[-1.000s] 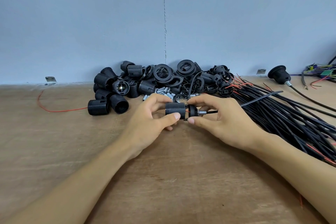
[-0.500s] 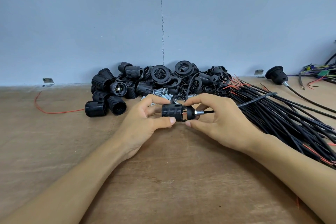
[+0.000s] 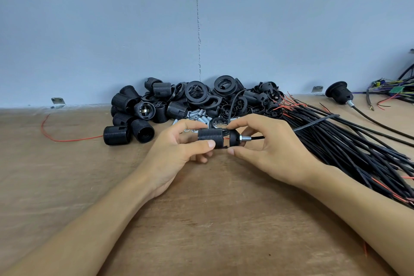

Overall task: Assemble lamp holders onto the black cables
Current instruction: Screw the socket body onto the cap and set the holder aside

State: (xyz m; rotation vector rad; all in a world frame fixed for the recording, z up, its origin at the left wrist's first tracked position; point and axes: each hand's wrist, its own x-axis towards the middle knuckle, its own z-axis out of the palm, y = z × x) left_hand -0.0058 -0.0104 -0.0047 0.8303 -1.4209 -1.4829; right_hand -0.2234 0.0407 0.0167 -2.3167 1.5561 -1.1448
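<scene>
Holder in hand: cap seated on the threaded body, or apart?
Apart, narrowly. A gap with red wire shows between the threaded body, gripped by the left hand, and the cap, pinched by the right hand.

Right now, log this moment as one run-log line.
step: joining lamp holder halves | left hand: grips ribbed sleeve | right hand: pinches cap on black cable | seam: open, red wire visible | parts pile: against wall

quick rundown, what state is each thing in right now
threaded holder body, gripped by left hand, lying sideways
holder cap, pinched by right hand, small gap to body, red wire showing
black cable, runs out through the cap's metal nipple
cable bundle, lying loose
finished lamp holder, assembled on its cable
</scene>
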